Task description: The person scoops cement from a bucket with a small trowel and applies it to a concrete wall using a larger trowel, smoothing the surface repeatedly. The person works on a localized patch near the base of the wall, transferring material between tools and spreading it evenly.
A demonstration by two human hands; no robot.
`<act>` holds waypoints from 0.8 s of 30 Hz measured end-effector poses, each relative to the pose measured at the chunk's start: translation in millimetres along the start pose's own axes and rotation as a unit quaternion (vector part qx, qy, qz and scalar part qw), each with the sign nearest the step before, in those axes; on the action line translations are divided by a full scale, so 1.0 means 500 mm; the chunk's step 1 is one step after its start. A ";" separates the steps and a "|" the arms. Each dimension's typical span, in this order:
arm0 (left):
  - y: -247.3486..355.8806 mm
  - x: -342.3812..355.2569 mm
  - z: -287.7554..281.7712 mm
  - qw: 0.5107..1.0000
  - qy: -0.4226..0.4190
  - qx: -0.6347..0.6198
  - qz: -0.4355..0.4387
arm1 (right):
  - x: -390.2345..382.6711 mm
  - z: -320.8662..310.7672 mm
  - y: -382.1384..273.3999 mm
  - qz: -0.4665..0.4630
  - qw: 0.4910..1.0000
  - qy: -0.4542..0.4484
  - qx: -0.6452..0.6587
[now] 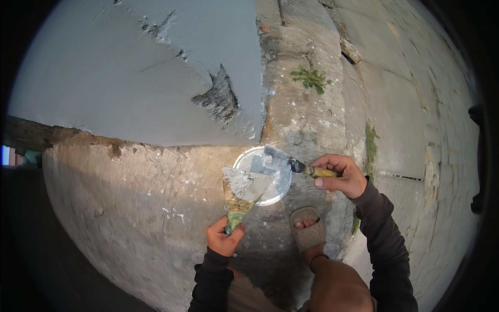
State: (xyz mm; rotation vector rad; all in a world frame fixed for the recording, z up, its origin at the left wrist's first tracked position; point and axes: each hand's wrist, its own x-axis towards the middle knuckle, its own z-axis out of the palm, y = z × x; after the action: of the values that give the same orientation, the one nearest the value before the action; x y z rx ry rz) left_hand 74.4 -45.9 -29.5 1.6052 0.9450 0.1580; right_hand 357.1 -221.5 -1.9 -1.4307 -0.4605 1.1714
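Note:
My left hand (pixel 222 239) grips the green, stained handle of a wide putty knife (pixel 241 192), its blade smeared with pale grey paste. My right hand (pixel 340 177) holds a narrower putty knife (pixel 299 166) by its yellowish handle. The narrow blade lies over the upper right of a round white lid (pixel 278 192) on the concrete, close to or overlapping the wide blade; whether the blades touch is hard to tell. Beyond the lid is a smooth grey coated surface (pixel 130 78) with a rough, broken patch (pixel 215 99) near its corner.
A weathered concrete ledge (pixel 119 192) runs along the grey surface's edges. Small weeds (pixel 312 78) grow in it, with cracked paving (pixel 400 119) on the right. My sandalled foot (pixel 306 229) stands just below the lid. A dark shadowed area lies at the far left.

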 end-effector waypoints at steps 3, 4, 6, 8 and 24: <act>-0.017 -0.004 0.002 0.992 0.027 -0.068 -0.104 | 0.041 -0.030 -0.001 -0.011 0.999 -0.025 -0.023; -0.023 -0.004 -0.001 0.991 0.010 -0.079 -0.104 | 0.060 -0.045 -0.006 -0.005 0.999 -0.036 -0.037; -0.034 -0.003 -0.017 0.990 -0.017 -0.094 -0.107 | 0.101 -0.077 -0.021 -0.014 0.988 -0.046 -0.148; -0.047 -0.005 -0.028 0.991 -0.026 -0.082 -0.105 | 0.151 -0.108 -0.043 -0.070 0.952 -0.072 -0.288; -0.109 -0.041 -0.016 0.986 -0.022 -0.002 -0.165 | 0.465 -0.119 -0.239 0.035 0.885 -0.193 -0.422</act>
State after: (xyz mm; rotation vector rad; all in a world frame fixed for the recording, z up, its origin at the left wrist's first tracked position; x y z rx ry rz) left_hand 30.1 -55.0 -66.9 1.4195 1.1595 -0.1040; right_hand 545.2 -31.0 6.8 -1.9474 -1.3311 1.3935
